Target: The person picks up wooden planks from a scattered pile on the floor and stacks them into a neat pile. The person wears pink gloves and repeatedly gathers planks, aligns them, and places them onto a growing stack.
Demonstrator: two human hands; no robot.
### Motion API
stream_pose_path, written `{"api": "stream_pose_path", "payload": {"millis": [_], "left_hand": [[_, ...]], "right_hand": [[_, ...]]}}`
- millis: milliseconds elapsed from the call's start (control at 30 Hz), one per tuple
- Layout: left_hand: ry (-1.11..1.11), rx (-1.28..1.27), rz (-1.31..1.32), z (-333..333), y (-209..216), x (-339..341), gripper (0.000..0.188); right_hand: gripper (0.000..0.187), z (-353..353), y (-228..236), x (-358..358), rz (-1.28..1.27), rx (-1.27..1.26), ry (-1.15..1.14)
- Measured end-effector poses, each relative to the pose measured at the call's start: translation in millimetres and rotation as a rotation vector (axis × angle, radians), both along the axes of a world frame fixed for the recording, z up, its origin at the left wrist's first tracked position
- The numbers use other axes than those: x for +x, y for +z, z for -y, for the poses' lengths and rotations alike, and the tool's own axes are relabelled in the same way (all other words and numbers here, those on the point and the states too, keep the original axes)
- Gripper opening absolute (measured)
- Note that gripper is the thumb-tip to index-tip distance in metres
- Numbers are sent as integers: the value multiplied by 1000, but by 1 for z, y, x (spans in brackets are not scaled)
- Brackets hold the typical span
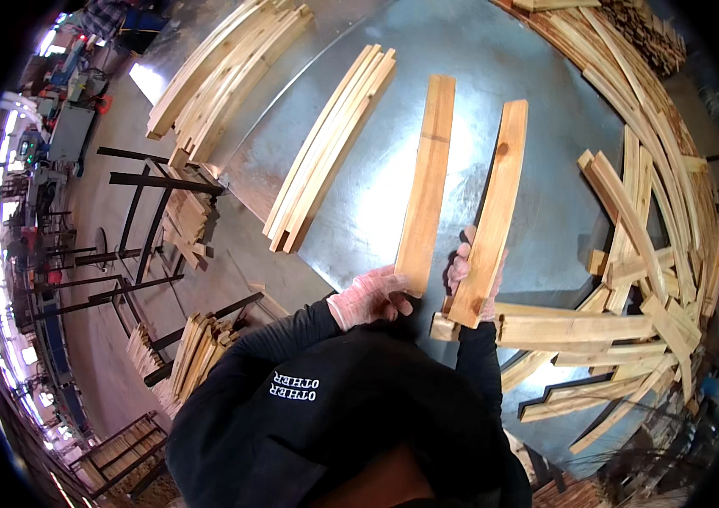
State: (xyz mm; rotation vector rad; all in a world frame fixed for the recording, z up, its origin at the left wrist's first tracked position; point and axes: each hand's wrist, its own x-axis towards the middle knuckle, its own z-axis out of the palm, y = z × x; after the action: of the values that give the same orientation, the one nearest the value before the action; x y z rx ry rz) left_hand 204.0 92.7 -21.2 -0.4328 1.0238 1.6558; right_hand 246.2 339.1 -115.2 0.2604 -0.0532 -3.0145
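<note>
One broad table (567, 182) is carrying loose boards (580, 329) right of the right hand (460, 264) and a bundle (326, 152) ahead-left of the left hand (370, 299), seemingly kept separate. I'm watching the left hand gripping the left board (427, 182) by its near end, while the right hand is gripping the right board (495, 203) around both edges, probably for balance.

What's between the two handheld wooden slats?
Head view: mostly bare metal tabletop between the left slat and right slat; the right hand fills part of the gap near the lower ends.
</note>
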Motion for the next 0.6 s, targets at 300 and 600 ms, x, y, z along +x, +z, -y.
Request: {"api": "stream_pose_path", "payload": {"millis": [300,600], "left_hand": [[-106,-858,-900,83,48,-223,26],[-474,-1426,-1326,106,-60,-452,44]], "right_hand": [[67,-10,0,-28,249,99,3],[63,30,-6,-71,525,467,-32]]}}
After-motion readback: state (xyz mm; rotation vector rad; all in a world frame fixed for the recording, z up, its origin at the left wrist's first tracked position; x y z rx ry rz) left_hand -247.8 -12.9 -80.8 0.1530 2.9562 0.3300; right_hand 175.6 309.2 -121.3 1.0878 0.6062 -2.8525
